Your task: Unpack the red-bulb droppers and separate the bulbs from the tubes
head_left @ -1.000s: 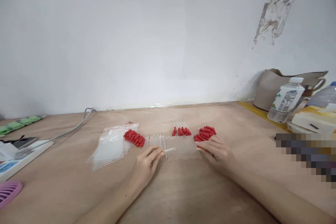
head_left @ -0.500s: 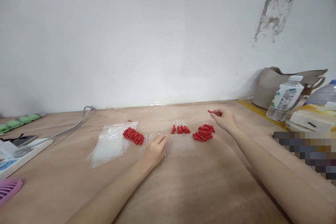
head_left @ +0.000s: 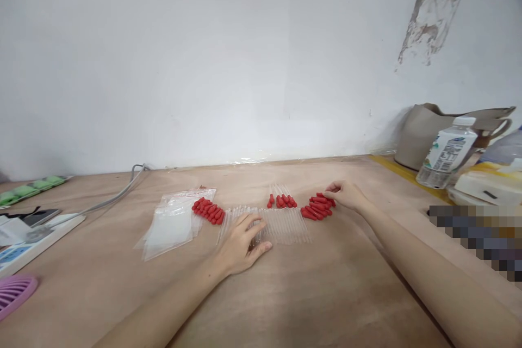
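My left hand (head_left: 243, 243) lies over a row of clear glass tubes (head_left: 285, 225), its fingers bent a little and its thumb apart; nothing shows in its grip. At the right pile of red rubber bulbs (head_left: 316, 207), my right hand (head_left: 346, 196) has its fingertips pinched on a red rubber bulb at the pile's upper edge. Behind the row, a few tubes with red bulbs on their near ends (head_left: 286, 201) lie side by side. Another pile of red bulbs (head_left: 208, 211) sits left of the row, partly on clear zip bags (head_left: 171, 225).
A power strip (head_left: 41, 239) with a grey cable, a phone (head_left: 41, 217) and a pink slotted item (head_left: 16, 293) are at the left. Green packets (head_left: 35, 189) lie farther back. At the right stand a bottle (head_left: 448, 152) and a beige container (head_left: 420, 133) by the wall.
My right hand has come down with its red bulb to the right pile. My left hand has shifted slightly, and its thumb and fingers have spread apart.
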A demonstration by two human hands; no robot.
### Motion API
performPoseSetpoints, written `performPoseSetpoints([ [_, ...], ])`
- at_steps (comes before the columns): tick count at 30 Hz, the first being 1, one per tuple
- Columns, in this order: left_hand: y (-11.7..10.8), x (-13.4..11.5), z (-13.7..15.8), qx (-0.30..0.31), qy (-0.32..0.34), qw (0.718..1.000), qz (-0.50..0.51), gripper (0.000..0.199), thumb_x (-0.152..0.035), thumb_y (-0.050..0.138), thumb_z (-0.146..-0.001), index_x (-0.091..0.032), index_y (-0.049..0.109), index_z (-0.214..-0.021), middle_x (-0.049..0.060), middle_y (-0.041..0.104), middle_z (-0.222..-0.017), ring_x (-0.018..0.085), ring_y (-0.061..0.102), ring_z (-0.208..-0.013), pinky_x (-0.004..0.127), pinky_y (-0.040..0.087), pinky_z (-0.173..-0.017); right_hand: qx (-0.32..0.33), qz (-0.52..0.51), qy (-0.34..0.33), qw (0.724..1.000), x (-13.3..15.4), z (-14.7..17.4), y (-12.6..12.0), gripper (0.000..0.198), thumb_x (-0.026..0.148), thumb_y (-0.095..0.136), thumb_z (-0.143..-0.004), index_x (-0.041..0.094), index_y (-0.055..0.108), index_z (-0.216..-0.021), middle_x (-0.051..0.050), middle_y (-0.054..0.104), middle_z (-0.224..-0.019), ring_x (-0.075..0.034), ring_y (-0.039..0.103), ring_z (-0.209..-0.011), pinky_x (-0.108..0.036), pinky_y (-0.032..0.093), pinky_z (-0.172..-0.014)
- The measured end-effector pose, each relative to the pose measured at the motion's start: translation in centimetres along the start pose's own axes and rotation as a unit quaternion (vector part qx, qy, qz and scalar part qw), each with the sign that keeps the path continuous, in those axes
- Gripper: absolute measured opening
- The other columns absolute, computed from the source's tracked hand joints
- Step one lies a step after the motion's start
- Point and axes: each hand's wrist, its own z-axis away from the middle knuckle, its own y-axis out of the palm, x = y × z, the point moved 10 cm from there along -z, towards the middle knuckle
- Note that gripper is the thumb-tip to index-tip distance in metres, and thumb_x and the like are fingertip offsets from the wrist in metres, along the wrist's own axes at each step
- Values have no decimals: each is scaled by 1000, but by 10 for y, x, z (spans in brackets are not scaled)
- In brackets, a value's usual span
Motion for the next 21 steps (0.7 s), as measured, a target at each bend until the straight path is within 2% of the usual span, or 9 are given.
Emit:
performPoseSetpoints([
  [4, 6, 2, 7, 43, 1, 999, -18, 39, -37, 46, -84, -23, 49, -119, 7, 50, -123, 25, 39, -119, 47, 34, -96, -25, 22, 13, 999, -3, -1, -6, 24, 41, 58, -68, 18, 65, -65, -3, 64, -61, -15, 58, -59, -22, 38, -51],
  [8, 9, 3, 8, 55, 5, 998, -20, 36, -34, 42, -86, -22, 49, -119, 6, 54, -119, 24, 41, -118, 50, 25, -101, -61, 37, 28, 997, -1, 2, -16, 33, 44, 47, -76, 17, 65, -69, -4, 65, -67, -15, 58, -64, -22, 38, -53],
  [11, 7, 2, 7, 46, 5, 999, -27, 34, -33, 43, -86, -22, 51, -117, 6, 56, -116, 24, 44, -115, 50, 26, -101, -67, 58, 31, 996, 12, 5, -14, 31, 42, 48, -76, 16, 64, -69, -4, 65, -68, -16, 58, -65, -22, 37, -54],
  [13, 5, 2, 7, 31, 3, 999, -32, 33, -33, 44, -85, -23, 52, -116, 6, 56, -116, 23, 45, -113, 50, 27, -100, -52, 73, 22, 996, 29, 6, -5, 27, 40, 50, -74, 18, 64, -71, -3, 66, -70, -15, 58, -66, -22, 37, -55],
  [17, -3, 2, 8, -16, 7, 999, -37, 34, -30, 46, -84, -22, 51, -116, 8, 54, -117, 24, 43, -114, 48, 29, -100, 8, 106, -4, 994, 71, 2, 29, 19, 36, 56, -69, 20, 65, -64, -3, 66, -69, -15, 59, -68, -22, 36, -55],
  [21, -6, 3, 10, -42, 6, 998, -41, 32, -29, 47, -83, -21, 53, -114, 9, 55, -115, 24, 43, -115, 49, 30, -99, 58, 140, 18, 988, 95, -3, 59, 16, 31, 60, -64, 18, 63, -55, -5, 63, -58, -18, 59, -62, -25, 38, -54],
])
